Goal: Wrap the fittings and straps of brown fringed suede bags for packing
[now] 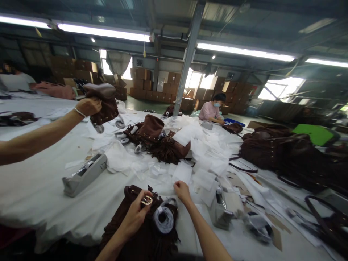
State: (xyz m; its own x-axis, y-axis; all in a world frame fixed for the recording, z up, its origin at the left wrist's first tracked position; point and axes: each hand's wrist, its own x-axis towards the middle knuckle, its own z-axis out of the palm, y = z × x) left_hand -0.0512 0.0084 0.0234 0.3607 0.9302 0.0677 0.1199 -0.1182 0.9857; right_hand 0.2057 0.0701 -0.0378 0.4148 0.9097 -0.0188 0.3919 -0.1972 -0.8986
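A dark brown fringed bag (127, 217) lies at the table's near edge in front of me. My left hand (137, 210) is closed on a gold buckle (146, 200) at the bag's upper part. Beside it, on the bag, rests a coiled strap wrapped in pale plastic (163, 219). My right hand (182, 190) is reached forward, fingers pinched together at the lower edge of a thin white sheet (182, 172). This sheet lies at the front of a loose pile of white wrapping sheets (217, 159).
Tape dispensers stand on the left (84, 175) and right (221, 208). A co-worker's hand (88, 106) holds up a brown bag (104, 108). More fringed bags (168, 146) lie mid-table, and a heap of brown bags (288, 152) at right. Another person (210, 110) sits across.
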